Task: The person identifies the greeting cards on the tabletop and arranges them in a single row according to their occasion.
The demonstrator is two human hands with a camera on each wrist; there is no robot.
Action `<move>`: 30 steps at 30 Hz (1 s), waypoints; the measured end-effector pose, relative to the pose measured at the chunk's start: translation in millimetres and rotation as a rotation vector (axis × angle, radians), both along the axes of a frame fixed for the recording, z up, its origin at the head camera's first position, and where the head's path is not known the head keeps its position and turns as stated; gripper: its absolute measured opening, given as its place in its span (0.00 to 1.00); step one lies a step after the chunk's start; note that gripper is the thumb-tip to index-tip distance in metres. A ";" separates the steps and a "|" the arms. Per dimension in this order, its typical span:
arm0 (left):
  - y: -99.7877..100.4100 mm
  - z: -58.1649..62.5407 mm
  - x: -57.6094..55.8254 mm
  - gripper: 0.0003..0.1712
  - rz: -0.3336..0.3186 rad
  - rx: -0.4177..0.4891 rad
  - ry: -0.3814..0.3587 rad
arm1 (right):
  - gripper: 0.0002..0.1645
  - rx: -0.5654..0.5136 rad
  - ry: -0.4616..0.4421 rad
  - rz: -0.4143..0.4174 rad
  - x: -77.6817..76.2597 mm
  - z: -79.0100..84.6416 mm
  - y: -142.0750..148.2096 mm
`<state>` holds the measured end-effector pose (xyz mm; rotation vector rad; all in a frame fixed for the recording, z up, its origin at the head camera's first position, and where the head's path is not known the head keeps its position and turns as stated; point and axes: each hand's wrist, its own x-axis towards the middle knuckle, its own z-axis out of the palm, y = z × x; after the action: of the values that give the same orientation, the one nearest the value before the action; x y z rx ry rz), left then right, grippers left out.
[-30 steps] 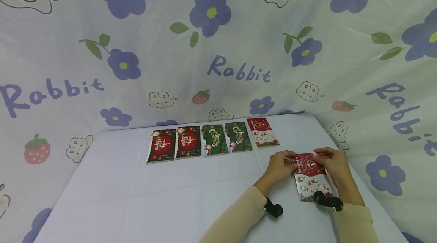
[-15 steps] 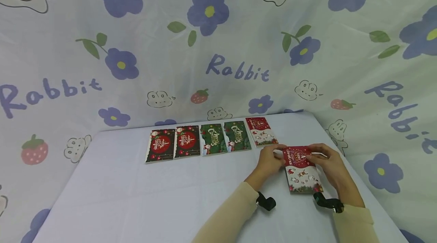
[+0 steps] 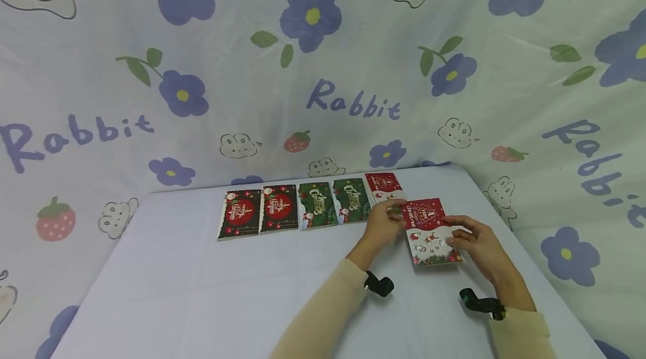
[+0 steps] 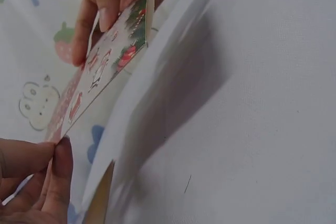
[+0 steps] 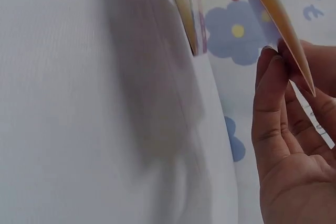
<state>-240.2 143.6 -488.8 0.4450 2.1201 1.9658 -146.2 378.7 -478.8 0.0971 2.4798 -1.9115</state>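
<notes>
Both hands hold a red-and-white Christmas greeting card (image 3: pixel 429 235) on the table's right side. My left hand (image 3: pixel 381 224) pinches its left edge near the top; in the left wrist view, thumb and finger meet on the card's edge (image 4: pixel 105 69). On the opposite edge, lower down, my right hand (image 3: pixel 479 247) pinches it between thumb and fingers (image 5: pixel 270 90). The card is raised and tilted, casting a shadow on the cloth. Just behind it lies a matching red-and-white card (image 3: pixel 384 182), its lower part hidden by the left hand and held card.
Left of that card, a row continues with two green Christmas cards (image 3: pixel 350 201) and two dark cards with red circles (image 3: pixel 239 214). White cloth covers the table (image 3: pixel 202 297). A printed curtain (image 3: pixel 343 56) hangs behind and at the right.
Both hands have carried the greeting card leftward and away from me, toward the row. The right fingers have shifted from its top corner down its right edge. The row cards stay put.
</notes>
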 end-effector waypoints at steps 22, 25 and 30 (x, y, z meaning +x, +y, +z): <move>-6.6 -6.6 19.7 0.28 0.030 0.060 -0.009 | 0.32 -0.115 0.028 -0.058 -8.1 -2.0 -11.0; -5.1 -9.0 19.1 0.27 0.045 0.066 0.002 | 0.32 -0.086 0.015 -0.065 -10.0 -3.2 -11.1; 1.2 -10.8 14.7 0.23 0.083 0.070 0.046 | 0.32 -0.006 0.016 -0.089 -16.7 -4.0 -9.7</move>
<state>-225.5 144.8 -499.6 0.4248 2.1351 2.1003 -162.9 369.0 -482.8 0.1965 2.5217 -1.9599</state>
